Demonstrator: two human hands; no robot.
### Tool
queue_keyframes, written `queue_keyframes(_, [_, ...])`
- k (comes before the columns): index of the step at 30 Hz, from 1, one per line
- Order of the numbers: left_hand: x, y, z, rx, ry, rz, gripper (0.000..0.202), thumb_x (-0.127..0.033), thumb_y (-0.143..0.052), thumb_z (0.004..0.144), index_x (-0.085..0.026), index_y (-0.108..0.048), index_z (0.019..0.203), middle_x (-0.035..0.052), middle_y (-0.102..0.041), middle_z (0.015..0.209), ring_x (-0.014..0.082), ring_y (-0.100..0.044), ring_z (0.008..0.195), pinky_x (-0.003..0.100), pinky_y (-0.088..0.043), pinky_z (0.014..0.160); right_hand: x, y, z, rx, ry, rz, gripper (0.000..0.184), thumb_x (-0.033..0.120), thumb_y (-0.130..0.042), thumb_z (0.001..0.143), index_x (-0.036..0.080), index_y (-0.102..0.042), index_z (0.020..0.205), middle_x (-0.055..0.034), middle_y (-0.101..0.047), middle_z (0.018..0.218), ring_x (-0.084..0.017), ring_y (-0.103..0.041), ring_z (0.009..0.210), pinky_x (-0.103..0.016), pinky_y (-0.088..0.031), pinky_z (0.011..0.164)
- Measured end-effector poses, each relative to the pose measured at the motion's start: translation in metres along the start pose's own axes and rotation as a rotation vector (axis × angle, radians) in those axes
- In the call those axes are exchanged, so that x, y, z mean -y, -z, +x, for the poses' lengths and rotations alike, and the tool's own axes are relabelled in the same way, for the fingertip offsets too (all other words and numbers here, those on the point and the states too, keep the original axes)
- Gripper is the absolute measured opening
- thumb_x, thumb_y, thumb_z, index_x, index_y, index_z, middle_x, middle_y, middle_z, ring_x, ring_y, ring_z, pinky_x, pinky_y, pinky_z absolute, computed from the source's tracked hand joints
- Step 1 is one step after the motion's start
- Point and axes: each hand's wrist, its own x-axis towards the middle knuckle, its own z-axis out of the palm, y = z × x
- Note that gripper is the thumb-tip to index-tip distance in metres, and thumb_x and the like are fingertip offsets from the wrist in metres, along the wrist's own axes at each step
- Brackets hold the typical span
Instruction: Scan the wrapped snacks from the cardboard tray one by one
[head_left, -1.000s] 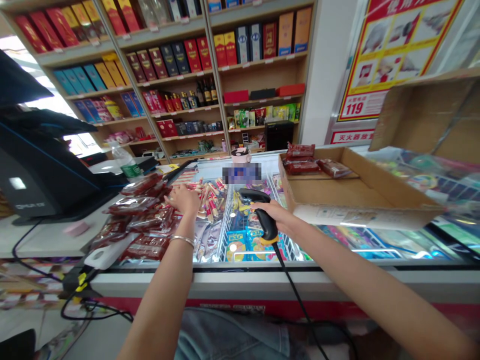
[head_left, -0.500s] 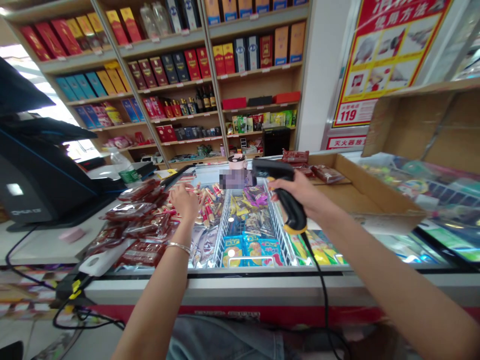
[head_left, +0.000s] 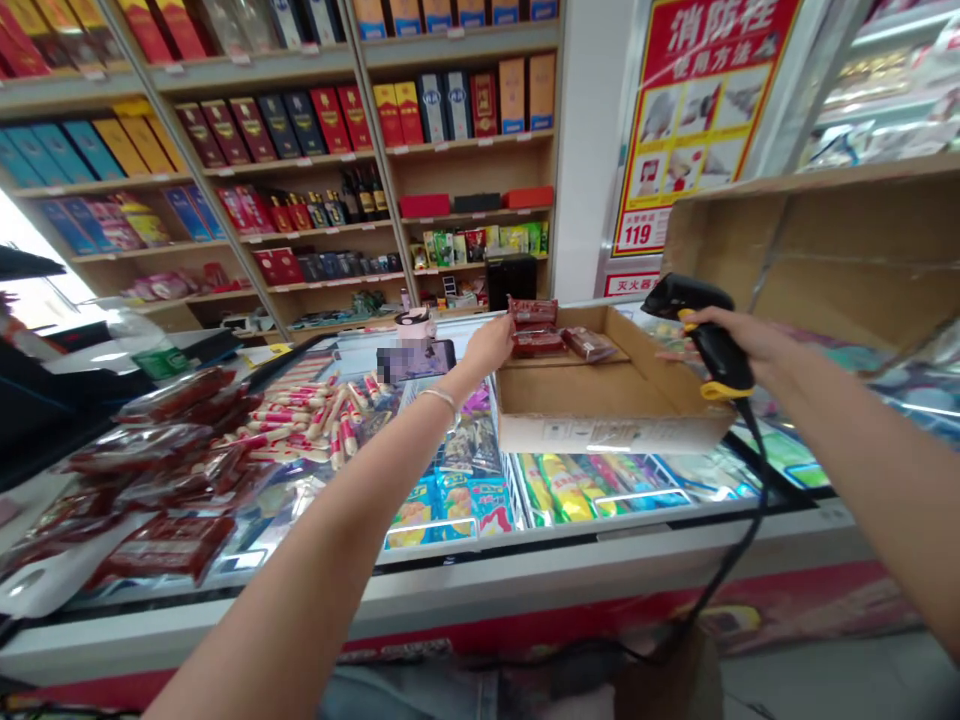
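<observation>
My right hand (head_left: 739, 345) grips a black and yellow barcode scanner (head_left: 709, 335) by its handle, held above the right side of an open cardboard box (head_left: 600, 390). My left hand (head_left: 489, 343) reaches to the box's left rear corner, right beside dark red-brown packets (head_left: 538, 343). Its fingers are turned away and mostly hidden, so I cannot tell whether they hold a packet. Another clear-wrapped packet (head_left: 589, 344) lies in the box. A pile of similar brown packets (head_left: 161, 450) rests at the left, near red and cream wrapped sticks (head_left: 300, 420).
A phone (head_left: 427, 362) stands against a pinkish cup (head_left: 414, 325) at the back. Beneath the glass top are colourful bags (head_left: 570, 485) in wire baskets. The scanner's cable (head_left: 739, 540) hangs over the counter's front edge. Shelves (head_left: 315, 160) of boxed goods stand behind.
The view has turned right. My left hand has moved from the wrapped sticks to the packets in the cardboard box. My right hand has carried the scanner rightward, over the box's right side.
</observation>
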Motion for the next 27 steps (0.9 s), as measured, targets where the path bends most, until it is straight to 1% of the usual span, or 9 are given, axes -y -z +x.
queue_keyframes(2, [-0.009,-0.019,0.027,0.104,0.021,0.077,0.031,-0.012,-0.041,0.082,-0.013,-0.053,0.111,0.0148,-0.061,0.115,0.0229,-0.056,0.108,0.034,-0.042,0.09,-0.002,0.002,0.001,0.086,-0.129,0.117,0.021,0.016,-0.053,0.083,0.008,-0.056,0.064,-0.0043,-0.053,0.054,-0.008,-0.054,0.05,-0.021,-0.044,0.052])
queue_keyframes(6, [-0.006,-0.043,0.055,0.292,0.061,0.161,0.046,-0.034,-0.048,0.086,-0.011,-0.045,0.125,0.0185,-0.052,0.13,0.0287,-0.05,0.117,0.043,-0.037,0.098,0.0,0.004,-0.003,0.113,-0.172,0.208,0.022,0.017,-0.054,0.083,0.008,-0.054,0.064,-0.0019,-0.051,0.053,-0.005,-0.049,0.047,-0.02,-0.041,0.052])
queue_keyframes(10, [0.001,-0.05,0.059,0.348,0.056,0.209,0.051,-0.043,-0.047,0.086,-0.015,-0.045,0.128,0.0173,-0.047,0.135,0.0308,-0.044,0.123,0.05,-0.032,0.101,0.003,0.003,-0.011,0.075,-0.214,0.174,0.026,0.019,-0.049,0.087,0.008,-0.055,0.064,-0.0009,-0.048,0.05,-0.005,-0.049,0.047,-0.018,-0.035,0.047])
queue_keyframes(14, [-0.002,-0.052,0.055,0.365,0.007,0.304,0.049,-0.046,-0.05,0.084,-0.012,-0.056,0.119,0.0193,-0.047,0.133,0.0333,-0.034,0.128,0.048,-0.028,0.103,0.001,0.004,-0.012,0.072,-0.216,0.156,0.025,0.022,-0.05,0.087,0.009,-0.055,0.066,-0.0008,-0.049,0.051,-0.005,-0.049,0.045,-0.017,-0.032,0.045])
queue_keyframes(17, [-0.008,-0.048,0.046,0.266,-0.024,0.33,0.049,-0.044,-0.049,0.085,-0.007,-0.056,0.117,0.0202,-0.054,0.123,0.033,-0.038,0.124,0.044,-0.027,0.104,-0.002,0.007,-0.008,0.071,-0.193,0.121,0.025,0.026,-0.054,0.084,0.008,-0.054,0.066,-0.0012,-0.051,0.053,-0.004,-0.05,0.046,-0.018,-0.033,0.047])
queue_keyframes(19, [-0.009,-0.036,0.034,0.123,-0.07,0.314,0.046,-0.039,-0.048,0.087,-0.004,-0.053,0.117,0.0198,-0.056,0.118,0.0314,-0.041,0.121,0.043,-0.026,0.104,0.0,0.008,-0.006,0.075,-0.167,0.108,0.025,0.028,-0.057,0.082,0.008,-0.054,0.067,-0.0012,-0.052,0.055,-0.004,-0.052,0.048,-0.019,-0.034,0.049])
queue_keyframes(21, [-0.004,-0.017,0.014,-0.063,-0.115,0.272,0.044,-0.035,-0.046,0.088,-0.005,-0.049,0.12,0.0189,-0.055,0.118,0.0299,-0.041,0.121,0.041,-0.027,0.104,0.006,0.004,-0.008,0.103,-0.111,0.108,0.022,0.026,-0.057,0.081,0.008,-0.054,0.07,-0.0013,-0.054,0.058,-0.004,-0.054,0.051,-0.019,-0.036,0.052])
queue_keyframes(24, [0.021,0.021,-0.033,-0.329,-0.082,0.152,0.046,-0.035,-0.042,0.089,-0.009,-0.043,0.127,0.0166,-0.051,0.123,0.0281,-0.039,0.122,0.039,-0.029,0.104,0.023,-0.014,-0.024,0.193,0.015,0.13,0.014,0.02,-0.056,0.081,0.008,-0.055,0.074,-0.0017,-0.056,0.061,-0.004,-0.057,0.055,-0.018,-0.04,0.056])
queue_keyframes(27, [0.062,0.05,-0.086,-0.485,0.028,0.0,0.047,-0.038,-0.04,0.09,-0.014,-0.039,0.13,0.0149,-0.049,0.127,0.0265,-0.039,0.124,0.039,-0.03,0.106,0.043,-0.051,-0.052,0.297,0.114,0.171,0.009,0.015,-0.055,0.08,0.008,-0.056,0.076,-0.0017,-0.056,0.061,-0.003,-0.055,0.053,-0.016,-0.044,0.058])
